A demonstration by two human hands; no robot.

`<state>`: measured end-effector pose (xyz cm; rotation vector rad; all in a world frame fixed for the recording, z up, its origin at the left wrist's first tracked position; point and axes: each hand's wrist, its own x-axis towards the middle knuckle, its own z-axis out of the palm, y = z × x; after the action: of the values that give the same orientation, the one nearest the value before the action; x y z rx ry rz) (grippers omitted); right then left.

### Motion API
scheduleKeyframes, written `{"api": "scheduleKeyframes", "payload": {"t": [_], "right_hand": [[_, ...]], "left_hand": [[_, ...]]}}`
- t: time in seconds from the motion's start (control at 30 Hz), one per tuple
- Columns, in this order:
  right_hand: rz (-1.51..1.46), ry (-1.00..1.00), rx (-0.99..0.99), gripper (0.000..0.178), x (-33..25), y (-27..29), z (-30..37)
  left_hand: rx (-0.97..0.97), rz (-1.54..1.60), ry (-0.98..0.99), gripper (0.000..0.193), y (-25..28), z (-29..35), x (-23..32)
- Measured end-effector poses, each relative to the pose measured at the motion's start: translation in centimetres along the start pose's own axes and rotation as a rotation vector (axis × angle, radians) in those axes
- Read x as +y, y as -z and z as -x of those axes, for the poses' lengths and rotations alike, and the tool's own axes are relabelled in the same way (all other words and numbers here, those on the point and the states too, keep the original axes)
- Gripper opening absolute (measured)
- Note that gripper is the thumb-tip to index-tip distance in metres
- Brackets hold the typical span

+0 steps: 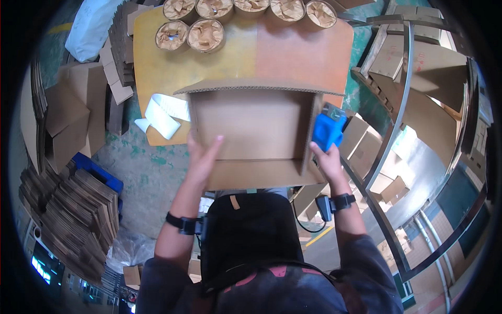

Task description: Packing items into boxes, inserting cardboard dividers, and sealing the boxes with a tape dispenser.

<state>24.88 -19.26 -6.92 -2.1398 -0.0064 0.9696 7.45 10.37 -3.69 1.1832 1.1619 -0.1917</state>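
In front of me stands an open cardboard box, its hollow facing up and flaps spread at the far and near sides. My left hand grips its left wall, thumb inside and the other fingers hidden outside. At the right wall, my right hand closes on the lower end of a blue tape dispenser with a metal-looking top. Whether this hand also touches the box is hard to see. A curled white paper strip lies left of the box.
The yellow and orange table carries several round tubs stuffed with brown paper along its far edge. Flattened cardboard stacks fill the left. A metal frame and more cartons stand at right.
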Motion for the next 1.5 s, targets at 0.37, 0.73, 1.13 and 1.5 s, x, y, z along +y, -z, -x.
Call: {"api": "scheduleKeyframes", "payload": {"t": [0.37, 0.73, 1.13, 1.5], "right_hand": [[-0.131, -0.163, 0.004, 0.032, -3.6, -5.3, 0.3], [0.555, 0.662, 0.157, 0.032, -9.8, -5.9, -8.5], [0.856, 0.412, -0.477, 0.039, -10.4, -2.7, -9.3], [0.584, -0.126, -0.943, 0.068, -6.8, -2.8, -11.2]], "left_hand": [[0.074, -0.704, 0.659, 0.149, -15.4, -8.1, -1.0], [-0.288, -0.880, 0.048, 0.082, -8.3, -0.8, -3.8], [0.325, -1.075, -0.397, 0.052, -7.0, -8.0, -7.5], [0.223, -0.978, -0.512, 0.045, -5.4, -8.0, -6.8]]}}
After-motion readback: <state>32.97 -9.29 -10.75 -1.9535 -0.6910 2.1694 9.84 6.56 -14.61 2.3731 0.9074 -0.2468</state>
